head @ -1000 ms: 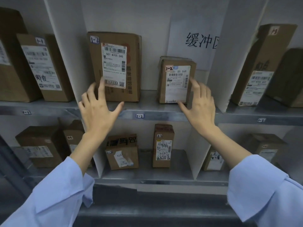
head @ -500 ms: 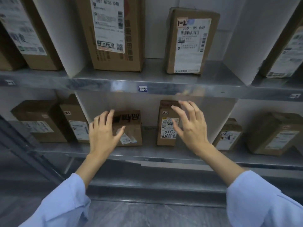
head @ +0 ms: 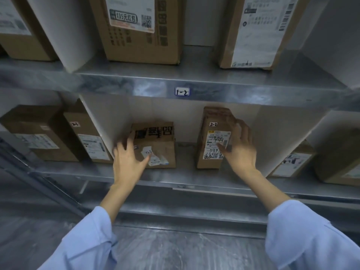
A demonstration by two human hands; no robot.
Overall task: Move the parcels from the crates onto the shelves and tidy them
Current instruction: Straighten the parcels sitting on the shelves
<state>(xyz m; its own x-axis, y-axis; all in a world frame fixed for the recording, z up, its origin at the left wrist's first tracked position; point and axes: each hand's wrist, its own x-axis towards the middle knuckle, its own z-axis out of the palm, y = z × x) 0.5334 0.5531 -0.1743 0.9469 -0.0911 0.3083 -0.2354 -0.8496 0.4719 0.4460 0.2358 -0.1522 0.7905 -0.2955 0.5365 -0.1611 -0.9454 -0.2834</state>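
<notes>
Two brown parcels stand in the middle bay of the lower metal shelf [head: 175, 178]. The wide low parcel [head: 161, 147] with torn white stickers is on the left. The tall narrow parcel [head: 211, 141], tagged 2-2 and bearing a white label, is on the right. My left hand [head: 129, 160] is spread open at the wide parcel's left front corner. My right hand [head: 238, 147] is spread open at the tall parcel's right side, thumb across its label. Both hands are blurred; no grip is visible.
The upper shelf [head: 214, 92], tagged 1-2, carries a large box [head: 140, 32] and a labelled parcel [head: 253, 32]. White dividers [head: 101, 121] separate the bays. More parcels fill the left bay [head: 48, 137] and right bay [head: 292, 162]. Grey floor lies below.
Both hands dropped from the upper-shelf parcels to the lower shelf and reached forward to the two parcels there. The view tilted down and moved closer.
</notes>
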